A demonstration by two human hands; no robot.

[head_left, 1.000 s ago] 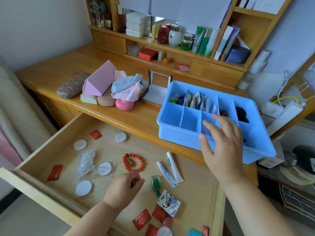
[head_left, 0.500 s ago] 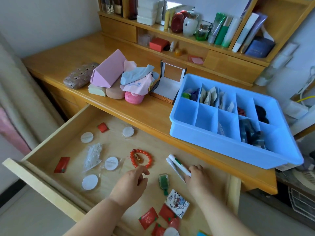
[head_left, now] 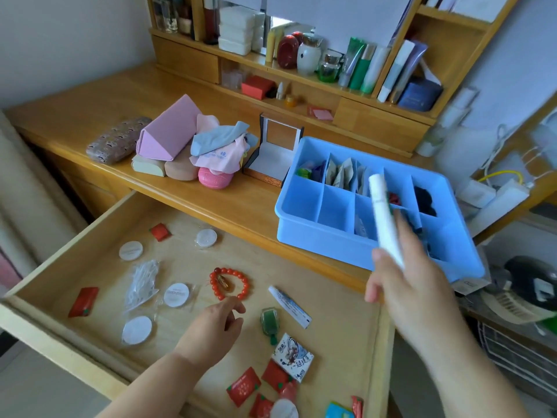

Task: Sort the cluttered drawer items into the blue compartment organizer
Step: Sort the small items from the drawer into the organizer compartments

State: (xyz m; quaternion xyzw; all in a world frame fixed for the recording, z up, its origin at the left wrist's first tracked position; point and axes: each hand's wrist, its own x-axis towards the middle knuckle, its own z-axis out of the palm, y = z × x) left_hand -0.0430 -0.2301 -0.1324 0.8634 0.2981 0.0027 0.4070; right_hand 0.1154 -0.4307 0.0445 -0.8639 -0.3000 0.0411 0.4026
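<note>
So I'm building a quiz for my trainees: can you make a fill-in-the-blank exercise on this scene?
1. The right hand holds a white ____ over the blue organizer.
2. The bead bracelet in the drawer is ____ in colour.
3. The left hand hovers just below the ____.

Missing words: tube; red; bracelet

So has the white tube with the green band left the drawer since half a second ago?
Yes. The right hand now holds the white tube up in front of the blue organizer; the other tube remains in the drawer.
</note>
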